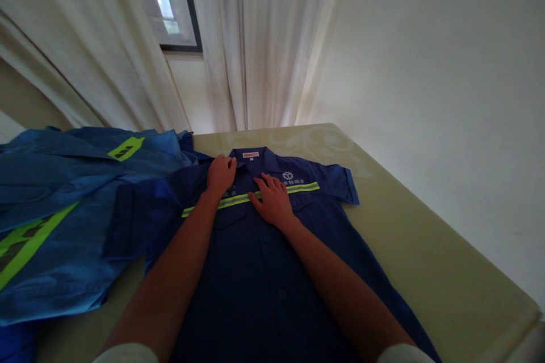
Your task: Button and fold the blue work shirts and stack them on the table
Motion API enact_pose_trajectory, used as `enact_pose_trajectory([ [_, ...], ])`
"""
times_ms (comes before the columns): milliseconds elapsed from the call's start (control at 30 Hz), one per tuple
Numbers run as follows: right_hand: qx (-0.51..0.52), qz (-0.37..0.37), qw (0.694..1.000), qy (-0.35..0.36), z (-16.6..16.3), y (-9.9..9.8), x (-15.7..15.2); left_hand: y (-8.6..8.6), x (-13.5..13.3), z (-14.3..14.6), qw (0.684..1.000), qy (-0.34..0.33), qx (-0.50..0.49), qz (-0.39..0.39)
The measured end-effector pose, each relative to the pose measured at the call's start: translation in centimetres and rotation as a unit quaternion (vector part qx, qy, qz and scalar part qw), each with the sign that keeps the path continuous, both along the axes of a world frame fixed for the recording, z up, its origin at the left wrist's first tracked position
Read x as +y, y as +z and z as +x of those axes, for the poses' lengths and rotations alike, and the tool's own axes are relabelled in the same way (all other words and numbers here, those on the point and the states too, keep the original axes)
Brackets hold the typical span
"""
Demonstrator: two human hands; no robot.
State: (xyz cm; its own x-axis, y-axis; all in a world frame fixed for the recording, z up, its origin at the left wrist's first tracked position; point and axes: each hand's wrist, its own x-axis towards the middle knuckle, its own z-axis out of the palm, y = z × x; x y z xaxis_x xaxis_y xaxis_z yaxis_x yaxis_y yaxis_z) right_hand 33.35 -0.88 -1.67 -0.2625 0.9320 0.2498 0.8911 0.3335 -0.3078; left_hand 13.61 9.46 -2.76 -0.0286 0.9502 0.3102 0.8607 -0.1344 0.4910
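A dark blue short-sleeved work shirt (251, 261) lies front up and spread out, its collar at the far end. A yellow-green reflective stripe crosses its chest, and a white gear logo sits above the stripe on the right. My left hand (222, 173) is at the left side of the collar, its fingers curled together on the cloth; the fingertips are partly hidden. Lying on the chest near the button placket, my right hand (273, 199) has its fingers apart and rests across the stripe.
Several lighter blue garments (89, 164) with yellow-green patches are heaped on the left, under the shirt's left sleeve. The pale tabletop (409, 238) ends along a white wall (447, 68) on the right. Behind the table hang cream curtains (272, 39) beside a window (170, 5).
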Motion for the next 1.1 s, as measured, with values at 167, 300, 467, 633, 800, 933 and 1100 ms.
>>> enact_pose_trajectory([
  [167, 0.002, 0.0, 1.0, 0.002, 0.0, 0.0, 0.0, -0.3, 0.2, -0.3, 0.997, -0.075, 0.024, 0.003],
  [300, -0.002, -0.001, 1.0, 0.001, 0.0, 0.0, 0.0, -0.4, 0.0, -0.3, 0.991, -0.117, 0.063, 0.019],
  [467, -0.003, 0.006, 1.0, 0.003, 0.1, 0.0, 0.0, 0.2, 0.2, -0.1, 0.991, -0.116, 0.034, 0.058],
  [633, 0.002, 0.007, 1.0, 0.003, 0.0, -0.2, 0.0, 0.4, 0.2, 0.0, 0.99, -0.137, 0.006, 0.039],
  [800, 0.011, 0.004, 1.0, -0.005, -0.1, -0.2, 0.0, -0.2, 0.3, -0.6, 0.994, -0.095, 0.045, 0.038],
  [933, 0.023, 0.004, 1.0, -0.019, -0.2, -0.4, -0.1, -0.8, 0.5, -0.9, 0.994, -0.071, 0.076, 0.036],
  [1100, 0.026, 0.007, 0.998, -0.063, -0.4, -0.7, -0.3, -0.1, 0.8, -0.6, 0.996, 0.013, 0.082, -0.028],
])
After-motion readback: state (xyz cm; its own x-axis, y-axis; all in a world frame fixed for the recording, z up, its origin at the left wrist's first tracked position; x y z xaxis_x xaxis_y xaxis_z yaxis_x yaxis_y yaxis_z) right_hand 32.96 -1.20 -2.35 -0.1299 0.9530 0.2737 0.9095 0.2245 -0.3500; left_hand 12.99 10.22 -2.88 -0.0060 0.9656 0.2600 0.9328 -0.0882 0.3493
